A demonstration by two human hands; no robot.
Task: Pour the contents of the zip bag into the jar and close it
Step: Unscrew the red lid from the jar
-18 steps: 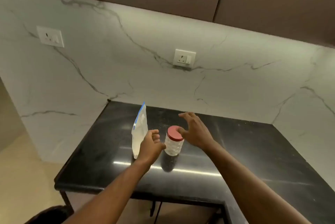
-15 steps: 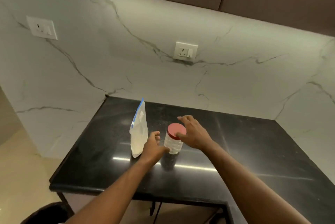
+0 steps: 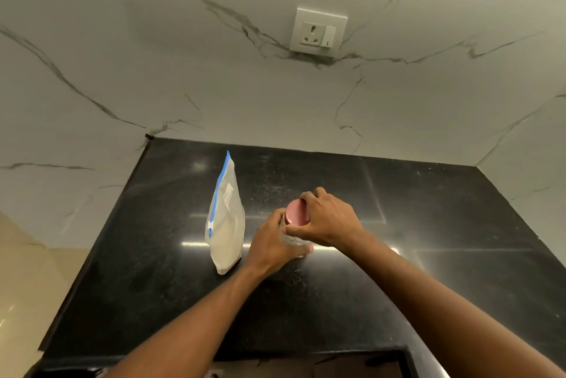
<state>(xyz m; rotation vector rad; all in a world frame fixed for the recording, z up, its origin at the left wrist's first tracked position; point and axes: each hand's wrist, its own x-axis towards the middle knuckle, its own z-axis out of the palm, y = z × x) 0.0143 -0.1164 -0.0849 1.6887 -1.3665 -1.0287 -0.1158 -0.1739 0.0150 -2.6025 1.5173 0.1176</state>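
Both hands hide most of the jar (image 3: 294, 242); only its red lid (image 3: 296, 214) shows clearly.

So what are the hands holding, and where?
The jar: the left hand wraps its clear body, and the right hand grips its red lid. The zip bag stands untouched.

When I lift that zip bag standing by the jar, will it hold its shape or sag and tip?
The zip bag looks like thin, soft plastic, so it will probably flop if lifted by its top. Pale contents fill its lower part, so that end likely carries the weight. It stands on a narrow base on the counter, so a sideways nudge may topple it.
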